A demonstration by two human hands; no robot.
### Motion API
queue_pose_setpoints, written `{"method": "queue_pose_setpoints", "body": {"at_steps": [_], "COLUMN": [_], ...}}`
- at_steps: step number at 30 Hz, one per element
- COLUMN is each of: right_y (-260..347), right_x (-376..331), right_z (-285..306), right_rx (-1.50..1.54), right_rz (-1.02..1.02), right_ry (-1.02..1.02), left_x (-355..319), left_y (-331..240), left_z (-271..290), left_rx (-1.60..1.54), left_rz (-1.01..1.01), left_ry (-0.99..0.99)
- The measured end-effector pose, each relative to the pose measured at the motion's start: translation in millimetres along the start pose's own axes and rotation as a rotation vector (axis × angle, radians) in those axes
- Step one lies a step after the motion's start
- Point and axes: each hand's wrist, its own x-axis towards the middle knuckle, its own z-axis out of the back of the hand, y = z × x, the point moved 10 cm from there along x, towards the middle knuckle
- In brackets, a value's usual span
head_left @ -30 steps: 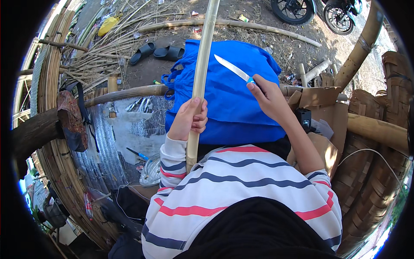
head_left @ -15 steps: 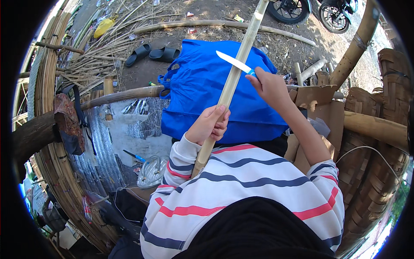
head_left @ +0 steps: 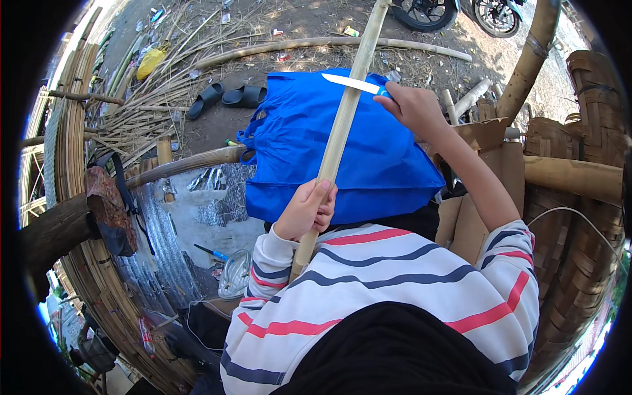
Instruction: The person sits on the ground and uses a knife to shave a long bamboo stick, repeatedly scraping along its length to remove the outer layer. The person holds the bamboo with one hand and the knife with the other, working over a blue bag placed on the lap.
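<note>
Outdoors, littered dirt ground spans the top of the frame, and a worn silvery sheet lies at centre left. A blue fabric bag is spread mid-frame, its inside hidden; a cardboard box sits at right, contents mostly out of sight. Over the bag slants a bamboo strip, the left hand's fingers wrapped around its lower part. The right hand's fingers grip a knife, its blade crossing the strip's upper part.
</note>
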Motion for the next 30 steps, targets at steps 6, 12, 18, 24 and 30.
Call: {"method": "queue_pose_setpoints", "body": {"at_steps": [6,12,18,24,30], "right_y": [45.9,-47.5,67.9,45.2,39.2], "right_x": [-7.8,-15.3,-41.6,-71.9,-91.5], "right_z": [-9.5,-25.8,-47.7,-45.7,-21.5], "right_rx": [0.031,0.849,1.796,1.94,2.011], "right_rz": [0.067,-0.67,-0.986,-0.975,-0.91], "right_ry": [0.004,-0.089,-0.276,-0.408,-0.456], "left_x": [2.0,4.5,17.0,27.4,96.3], "left_y": [-4.5,-19.7,-18.1,-151.0,-55.2], "left_z": [7.3,-9.6,-34.6,89.8,287.8], "left_rx": [0.04,0.06,0.286,1.35,1.26], "left_rz": [-0.057,-0.054,-0.041,-0.635,-0.365], "left_ry": [-0.04,0.04,0.143,-0.545,-0.892]}}
